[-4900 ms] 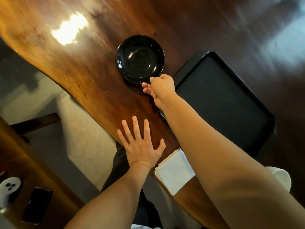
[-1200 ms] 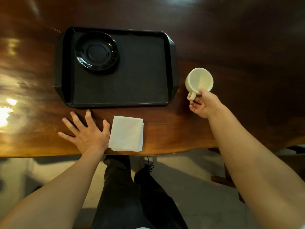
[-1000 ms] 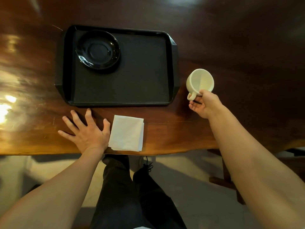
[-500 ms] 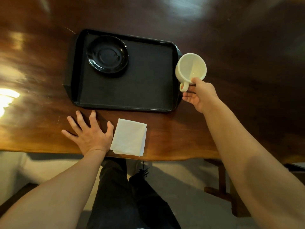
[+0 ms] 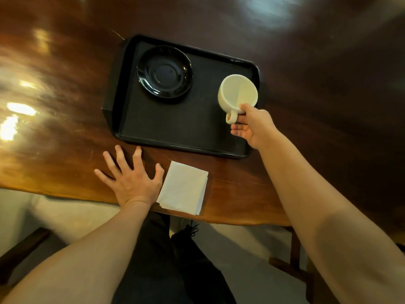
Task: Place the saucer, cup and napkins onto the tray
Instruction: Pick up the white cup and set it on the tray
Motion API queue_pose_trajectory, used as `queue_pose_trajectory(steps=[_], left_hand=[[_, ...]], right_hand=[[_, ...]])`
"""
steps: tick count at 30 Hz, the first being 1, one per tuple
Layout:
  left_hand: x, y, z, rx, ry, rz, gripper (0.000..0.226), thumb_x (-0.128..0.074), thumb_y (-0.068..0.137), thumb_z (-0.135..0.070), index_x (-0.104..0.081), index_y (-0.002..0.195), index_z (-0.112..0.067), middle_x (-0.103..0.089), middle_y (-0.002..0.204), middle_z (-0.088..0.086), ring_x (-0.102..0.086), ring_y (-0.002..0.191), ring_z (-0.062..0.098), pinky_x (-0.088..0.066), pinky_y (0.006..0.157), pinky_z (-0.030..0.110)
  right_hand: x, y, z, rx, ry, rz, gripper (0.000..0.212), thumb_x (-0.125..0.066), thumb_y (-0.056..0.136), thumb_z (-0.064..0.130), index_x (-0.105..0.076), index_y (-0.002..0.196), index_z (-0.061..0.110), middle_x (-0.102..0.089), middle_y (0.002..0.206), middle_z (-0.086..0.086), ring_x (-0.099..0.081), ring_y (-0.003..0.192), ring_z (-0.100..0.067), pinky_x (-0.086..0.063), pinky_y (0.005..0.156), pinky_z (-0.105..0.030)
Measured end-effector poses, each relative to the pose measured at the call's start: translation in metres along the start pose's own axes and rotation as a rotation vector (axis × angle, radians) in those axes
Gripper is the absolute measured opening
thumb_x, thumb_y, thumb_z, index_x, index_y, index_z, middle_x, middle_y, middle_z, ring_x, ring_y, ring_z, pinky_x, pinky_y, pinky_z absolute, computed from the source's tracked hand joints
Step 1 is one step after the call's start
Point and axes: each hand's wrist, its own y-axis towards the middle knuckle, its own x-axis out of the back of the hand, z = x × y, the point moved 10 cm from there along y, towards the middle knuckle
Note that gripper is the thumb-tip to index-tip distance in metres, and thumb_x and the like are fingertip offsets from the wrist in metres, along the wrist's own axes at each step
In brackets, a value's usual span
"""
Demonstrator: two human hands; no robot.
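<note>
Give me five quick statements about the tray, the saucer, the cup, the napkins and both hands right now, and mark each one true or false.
1. The saucer lies on the tray. True.
2. The right hand holds the cup by its handle. True.
3. The napkins lie on the tray. False: they lie on the wooden table, at its near edge, apart from the tray.
4. The left hand grips the napkins. False: it rests flat on the table with fingers spread, beside the napkins.
5. The cup sits on the saucer. False: it is over the right part of the tray, apart from the saucer.
</note>
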Motion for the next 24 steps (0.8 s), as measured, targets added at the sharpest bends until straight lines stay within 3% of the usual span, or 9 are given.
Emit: queue_pose_trajectory(steps=[10,19,24], left_hand=[[-0.002,0.001,0.001,0.001,0.001,-0.007,0.074,-0.046,0.083,-0.066,-0.042,0.145,-0.027,-0.027,0.165,0.019,-0.015,0.155,0.046,-0.003,0.119,0.072],[0.000,0.001,0.001,0.009,-0.004,-0.008,0.074,-0.048,0.082,-0.066,-0.043,0.145,-0.026,-0.027,0.165,0.018,-0.015,0.155,0.045,-0.001,0.119,0.070],[-0.001,0.001,0.001,0.007,-0.006,-0.012,0.075,-0.049,0.082,-0.065,-0.042,0.145,-0.026,-0.025,0.165,0.018,-0.014,0.155,0.045,0.001,0.119,0.069]], right_hand=[[-0.005,0.020,0.008,-0.017,-0.031,-0.032,0.016,-0.053,0.102,0.026,-0.049,0.109,0.013,-0.069,0.081,-0.007,-0.070,0.077,-0.022,-0.060,0.063,-0.032],[-0.012,0.035,0.018,0.011,-0.017,-0.019,0.024,-0.054,0.102,0.031,-0.053,0.113,0.010,-0.071,0.091,-0.011,-0.070,0.081,-0.023,-0.062,0.073,-0.035],[-0.014,0.044,0.025,0.019,-0.005,-0.016,0.022,-0.055,0.101,0.034,-0.055,0.106,0.012,-0.072,0.086,-0.009,-0.071,0.078,-0.022,-0.062,0.064,-0.032]])
